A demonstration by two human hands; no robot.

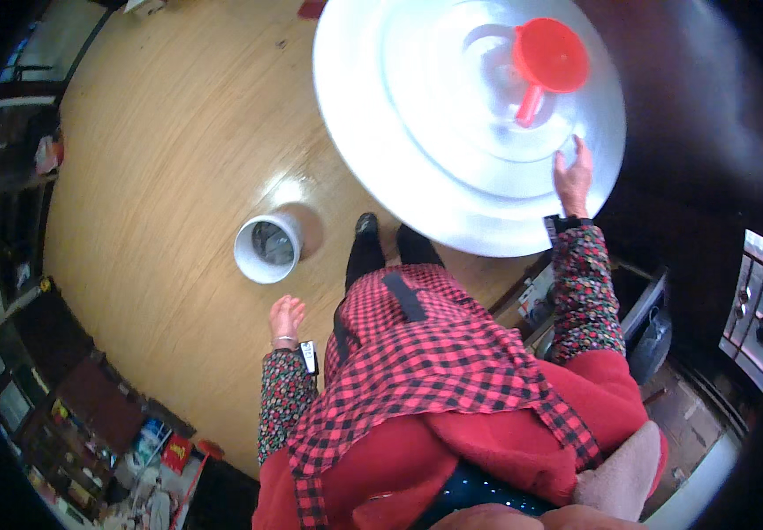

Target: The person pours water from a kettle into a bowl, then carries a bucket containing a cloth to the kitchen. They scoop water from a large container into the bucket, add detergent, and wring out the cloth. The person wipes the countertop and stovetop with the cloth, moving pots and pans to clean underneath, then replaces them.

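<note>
A large round silver metal lid (421, 132) with ringed steps spans the upper right of the view. On it rests a red plastic scoop (551, 56), its short handle pointing towards me. My right hand (573, 175) is over the lid's near right part, just short of the scoop's handle. Its thumb and fingers are apart, with nothing between them; whether it touches the metal I cannot tell. My left hand (286, 318) hangs low at my side, holding nothing, its fingers loosely bent and apart. Beyond it a white bin (245, 255) stands on the floor with dark, crumpled material inside.
Wood-patterned floor (156, 199) stretches out on the left. Dark shelves (76, 450) with assorted goods line the lower left edge. By my right side are an open drawer or box (643, 301) and a hanging plastic bag (650, 339). A barred window (746, 298) is at far right.
</note>
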